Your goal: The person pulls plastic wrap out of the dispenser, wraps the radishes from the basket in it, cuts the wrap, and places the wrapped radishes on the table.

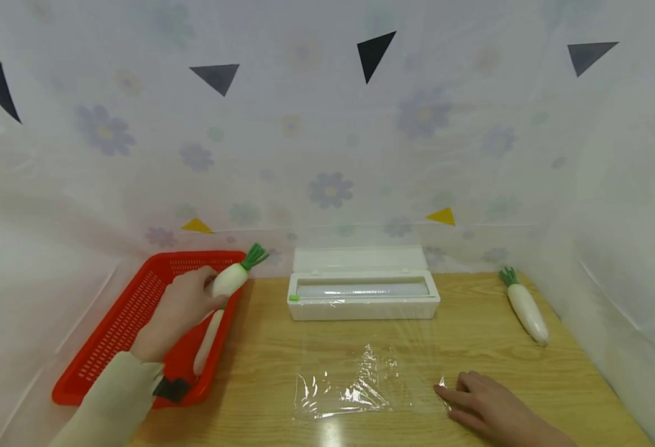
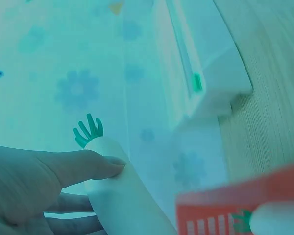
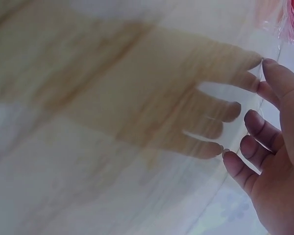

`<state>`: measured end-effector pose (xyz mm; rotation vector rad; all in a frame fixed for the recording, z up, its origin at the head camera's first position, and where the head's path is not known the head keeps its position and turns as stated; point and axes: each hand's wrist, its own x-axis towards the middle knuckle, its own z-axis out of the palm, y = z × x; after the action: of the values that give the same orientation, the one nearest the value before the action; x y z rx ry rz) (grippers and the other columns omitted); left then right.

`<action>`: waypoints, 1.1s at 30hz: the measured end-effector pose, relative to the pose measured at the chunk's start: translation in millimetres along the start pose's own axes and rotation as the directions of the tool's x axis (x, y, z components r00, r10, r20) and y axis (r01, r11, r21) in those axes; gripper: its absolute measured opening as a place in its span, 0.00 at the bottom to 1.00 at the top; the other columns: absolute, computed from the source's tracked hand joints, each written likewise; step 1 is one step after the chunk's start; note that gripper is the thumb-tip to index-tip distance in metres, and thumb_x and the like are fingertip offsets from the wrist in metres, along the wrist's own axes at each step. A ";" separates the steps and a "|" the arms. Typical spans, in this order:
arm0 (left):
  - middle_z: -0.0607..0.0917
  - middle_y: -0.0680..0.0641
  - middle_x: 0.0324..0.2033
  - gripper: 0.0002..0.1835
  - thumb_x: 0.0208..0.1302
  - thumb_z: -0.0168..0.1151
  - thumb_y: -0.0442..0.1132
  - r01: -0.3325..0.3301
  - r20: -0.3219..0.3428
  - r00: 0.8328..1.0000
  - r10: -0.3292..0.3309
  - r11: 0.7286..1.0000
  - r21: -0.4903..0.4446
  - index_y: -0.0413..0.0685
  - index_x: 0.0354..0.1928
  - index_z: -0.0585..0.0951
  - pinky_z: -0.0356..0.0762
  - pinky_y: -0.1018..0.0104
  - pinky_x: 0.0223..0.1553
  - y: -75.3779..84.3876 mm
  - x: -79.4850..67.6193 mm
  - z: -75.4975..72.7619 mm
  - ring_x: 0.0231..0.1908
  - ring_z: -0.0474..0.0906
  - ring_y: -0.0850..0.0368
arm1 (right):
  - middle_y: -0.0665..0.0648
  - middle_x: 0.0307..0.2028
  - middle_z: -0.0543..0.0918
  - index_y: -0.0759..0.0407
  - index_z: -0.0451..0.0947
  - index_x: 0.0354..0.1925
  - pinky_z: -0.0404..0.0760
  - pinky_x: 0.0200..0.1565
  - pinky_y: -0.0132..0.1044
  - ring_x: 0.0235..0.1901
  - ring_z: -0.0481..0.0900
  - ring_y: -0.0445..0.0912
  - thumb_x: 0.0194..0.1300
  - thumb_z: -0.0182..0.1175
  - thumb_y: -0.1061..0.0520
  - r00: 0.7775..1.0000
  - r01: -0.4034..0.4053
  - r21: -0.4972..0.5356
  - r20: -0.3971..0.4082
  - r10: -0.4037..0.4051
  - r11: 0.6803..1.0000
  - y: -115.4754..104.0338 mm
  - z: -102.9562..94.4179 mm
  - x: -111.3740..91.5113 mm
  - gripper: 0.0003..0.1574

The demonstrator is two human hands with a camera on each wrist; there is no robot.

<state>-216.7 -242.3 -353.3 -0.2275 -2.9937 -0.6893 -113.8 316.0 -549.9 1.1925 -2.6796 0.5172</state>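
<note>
In the head view my left hand (image 1: 184, 304) grips a white radish (image 1: 230, 280) with a green top, above the right side of a red basket (image 1: 59, 392). The thumb lies across the radish (image 2: 130, 196) in the left wrist view. Another white radish (image 1: 208, 344) lies in the basket below that hand. My right hand (image 1: 486, 403) rests on the table by the right edge of a sheet of cling film (image 1: 366, 385), its fingertips touching down there. The film runs forward from a white cling film dispenser (image 1: 363, 310) with its lid raised.
A further white radish (image 1: 528, 313) lies at the right of the wooden table (image 1: 271, 354). A green slider (image 1: 294, 298) sits at the dispenser's left end. Flower-patterned white sheeting (image 1: 327, 155) hangs behind and along both sides.
</note>
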 end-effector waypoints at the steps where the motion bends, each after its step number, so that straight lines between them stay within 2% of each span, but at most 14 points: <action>1: 0.87 0.35 0.47 0.21 0.64 0.73 0.39 -0.013 0.001 1.000 0.013 1.000 -0.007 0.34 0.54 0.80 0.81 0.37 0.49 8.7 -0.7 2.0 0.44 0.84 0.40 | 0.31 0.34 0.62 0.53 0.82 0.65 0.62 0.30 0.22 0.30 0.55 0.25 0.71 0.68 0.48 1.000 0.000 -0.005 -0.002 0.000 1.000 0.0 0.1 0.3 0.27; 7: 0.86 0.40 0.46 0.22 0.61 0.77 0.38 -0.085 0.006 0.996 0.085 0.996 0.012 0.38 0.54 0.81 0.82 0.41 0.51 55.4 -3.1 25.9 0.42 0.81 0.45 | 0.31 0.34 0.62 0.53 0.82 0.65 0.62 0.30 0.23 0.30 0.55 0.25 0.72 0.67 0.48 1.000 -0.010 0.006 0.013 0.010 1.000 0.5 -0.1 0.5 0.26; 10: 0.87 0.42 0.45 0.22 0.58 0.79 0.38 -0.151 0.020 0.988 0.151 0.988 0.021 0.39 0.53 0.83 0.83 0.43 0.50 71.4 -5.0 46.9 0.42 0.82 0.46 | 0.32 0.34 0.64 0.53 0.83 0.63 0.60 0.31 0.22 0.31 0.55 0.26 0.69 0.70 0.49 0.999 0.043 -0.032 -0.022 -0.044 0.999 0.8 1.4 1.3 0.27; 14: 0.88 0.42 0.42 0.21 0.55 0.81 0.36 -0.279 0.029 0.960 0.279 0.960 0.017 0.38 0.50 0.84 0.83 0.46 0.46 85.0 -8.7 78.8 0.40 0.84 0.46 | 0.34 0.35 0.68 0.53 0.85 0.61 0.59 0.32 0.21 0.32 0.56 0.27 0.64 0.74 0.49 0.989 0.113 -0.112 -0.081 -0.122 0.987 1.1 4.4 3.0 0.27; 17: 0.88 0.43 0.42 0.22 0.54 0.81 0.36 -0.335 0.061 0.941 0.334 0.942 0.009 0.40 0.50 0.84 0.83 0.47 0.43 93.9 -12.7 101.8 0.40 0.84 0.47 | 0.35 0.35 0.68 0.53 0.86 0.60 0.59 0.32 0.22 0.32 0.56 0.27 0.64 0.74 0.49 0.990 0.103 -0.107 -0.089 -0.113 0.989 1.5 5.3 3.0 0.27; 21: 0.87 0.46 0.43 0.22 0.54 0.80 0.37 -0.366 0.127 0.923 0.362 0.930 0.009 0.43 0.51 0.83 0.83 0.54 0.41 106.1 -19.0 130.3 0.40 0.84 0.50 | 0.34 0.35 0.68 0.53 0.85 0.60 0.60 0.32 0.22 0.32 0.56 0.27 0.64 0.74 0.49 0.992 0.086 -0.099 -0.085 -0.094 0.991 2.0 4.8 2.4 0.27; 25: 0.87 0.50 0.40 0.21 0.54 0.80 0.39 -0.421 0.171 0.896 0.411 0.907 0.028 0.45 0.48 0.84 0.81 0.63 0.38 117.1 -24.1 155.3 0.36 0.82 0.57 | 0.34 0.35 0.68 0.52 0.85 0.61 0.60 0.32 0.22 0.32 0.57 0.27 0.65 0.73 0.49 0.993 0.086 -0.093 -0.075 -0.093 0.992 1.9 3.7 2.6 0.27; 30: 0.87 0.52 0.42 0.20 0.55 0.78 0.43 -0.441 0.226 0.874 0.429 0.898 -0.001 0.47 0.50 0.85 0.78 0.68 0.39 133.2 -26.4 179.6 0.36 0.80 0.63 | 0.34 0.36 0.68 0.53 0.85 0.61 0.61 0.31 0.24 0.32 0.57 0.27 0.66 0.72 0.49 0.995 0.076 -0.081 -0.056 -0.081 0.994 2.1 1.8 2.3 0.27; 33: 0.88 0.51 0.44 0.21 0.57 0.78 0.43 -0.455 0.235 0.864 0.445 0.891 -0.013 0.47 0.52 0.85 0.80 0.68 0.42 140.5 -26.6 192.5 0.39 0.81 0.62 | 0.33 0.36 0.68 0.52 0.84 0.62 0.61 0.32 0.24 0.32 0.57 0.26 0.68 0.71 0.48 0.998 0.055 -0.075 -0.038 -0.058 0.996 1.7 1.7 2.5 0.26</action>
<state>-173.5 -36.3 -468.2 -1.0340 -2.9747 -0.5745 -116.7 314.7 -551.1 1.2209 -2.5994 0.4252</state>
